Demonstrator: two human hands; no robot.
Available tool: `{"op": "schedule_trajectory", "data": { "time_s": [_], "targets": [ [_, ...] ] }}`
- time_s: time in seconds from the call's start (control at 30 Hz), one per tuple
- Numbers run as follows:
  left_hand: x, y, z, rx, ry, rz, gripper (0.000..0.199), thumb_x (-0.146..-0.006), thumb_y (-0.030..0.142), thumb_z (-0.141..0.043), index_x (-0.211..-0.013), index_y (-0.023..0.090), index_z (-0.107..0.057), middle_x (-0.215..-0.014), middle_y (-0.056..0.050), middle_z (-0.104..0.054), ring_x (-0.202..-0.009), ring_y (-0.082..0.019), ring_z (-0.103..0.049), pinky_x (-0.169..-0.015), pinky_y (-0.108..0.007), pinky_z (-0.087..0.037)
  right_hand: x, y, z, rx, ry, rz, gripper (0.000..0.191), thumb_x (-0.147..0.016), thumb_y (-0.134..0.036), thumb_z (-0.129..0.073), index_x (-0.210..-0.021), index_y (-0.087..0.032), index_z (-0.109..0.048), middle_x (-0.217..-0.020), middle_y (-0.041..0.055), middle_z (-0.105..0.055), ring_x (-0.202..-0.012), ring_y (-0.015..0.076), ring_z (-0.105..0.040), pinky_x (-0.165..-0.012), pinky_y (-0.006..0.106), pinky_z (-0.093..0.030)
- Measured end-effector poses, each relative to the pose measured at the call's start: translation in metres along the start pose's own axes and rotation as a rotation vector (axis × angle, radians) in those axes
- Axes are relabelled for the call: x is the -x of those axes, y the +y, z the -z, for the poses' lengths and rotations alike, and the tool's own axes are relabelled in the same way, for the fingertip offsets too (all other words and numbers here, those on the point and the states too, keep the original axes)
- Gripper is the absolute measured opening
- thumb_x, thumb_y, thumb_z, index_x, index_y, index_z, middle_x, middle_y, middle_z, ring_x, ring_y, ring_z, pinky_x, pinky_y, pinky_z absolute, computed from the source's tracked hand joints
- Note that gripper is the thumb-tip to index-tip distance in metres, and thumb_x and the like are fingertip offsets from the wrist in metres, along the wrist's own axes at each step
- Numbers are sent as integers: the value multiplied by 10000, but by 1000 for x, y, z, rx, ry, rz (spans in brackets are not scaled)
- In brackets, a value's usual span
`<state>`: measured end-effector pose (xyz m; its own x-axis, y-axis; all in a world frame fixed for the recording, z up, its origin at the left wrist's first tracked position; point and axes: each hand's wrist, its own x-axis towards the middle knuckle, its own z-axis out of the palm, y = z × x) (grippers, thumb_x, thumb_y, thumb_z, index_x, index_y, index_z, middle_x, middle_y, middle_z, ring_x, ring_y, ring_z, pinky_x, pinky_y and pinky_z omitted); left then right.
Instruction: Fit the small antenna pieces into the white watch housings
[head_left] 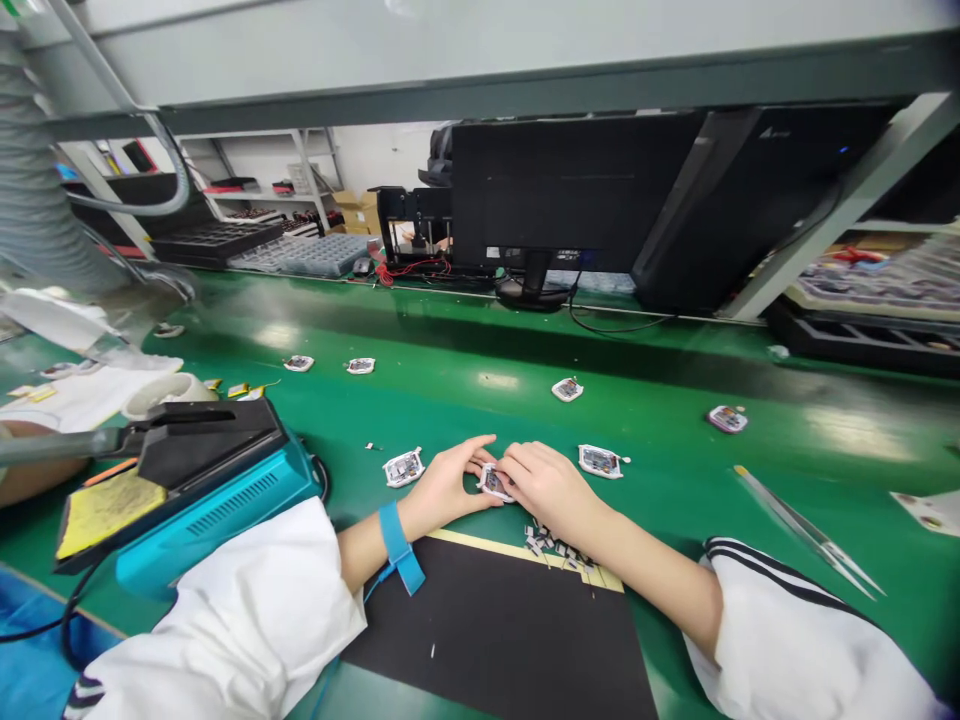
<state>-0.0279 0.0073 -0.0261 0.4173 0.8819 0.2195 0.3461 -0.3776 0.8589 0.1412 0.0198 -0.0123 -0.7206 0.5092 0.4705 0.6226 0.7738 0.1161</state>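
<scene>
Between my two hands is a small white-framed device (493,481) with dark parts inside. My left hand (448,483), with a blue strap (397,545) at its wrist, grips the frame from the left with thumb and fingers. My right hand (551,487) is closed over the right side of the device, its fingertips on the inner parts; anything tiny in them is hidden. A similar device (403,467) lies left of my hands and another (599,461) lies to the right. Small grey parts with leads (553,545) are heaped below my right hand.
A teal soldering station (225,510) with a yellow sponge (109,510) stands at left. Tweezers (810,530) lie at right. A black mat (510,630) is in front. More devices sit farther back, before a monitor (562,190). Another person's arm (34,465) shows at far left.
</scene>
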Motion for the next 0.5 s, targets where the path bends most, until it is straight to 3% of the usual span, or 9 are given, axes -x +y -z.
{"op": "schedule_trajectory", "data": {
  "time_s": [0.2, 0.4, 0.5],
  "targets": [
    [2, 1, 0, -5, -16, 15, 683, -576, 216, -722, -1171, 161, -391, -941, -49, -585, -812, -130, -586, -783, -253, -498, -3, 3, -6, -148, 64, 48, 255, -841, -233, -413, -639, -136, -536, -618, 29, -489, -609, 128, -422, -582, 264, -338],
    [2, 2, 0, -33, 11, 29, 651, -606, 262, -703, -1165, 165, -383, -966, -55, -577, -820, -130, -579, -783, -260, -496, 4, 5, -10, -349, 100, -56, 175, -846, -144, -399, -830, -149, -573, -776, 17, -570, -704, 73, -505, -640, 164, -416],
    [2, 3, 0, -66, 30, 20, 626, -614, 268, -696, -1153, 159, -396, -961, -59, -577, -789, -129, -574, -780, -282, -494, 4, 6, -9, -356, 98, -78, 164, -823, -129, -426, -855, -152, -585, -772, 24, -588, -702, 112, -506, -642, 226, -422]
  ]
}}
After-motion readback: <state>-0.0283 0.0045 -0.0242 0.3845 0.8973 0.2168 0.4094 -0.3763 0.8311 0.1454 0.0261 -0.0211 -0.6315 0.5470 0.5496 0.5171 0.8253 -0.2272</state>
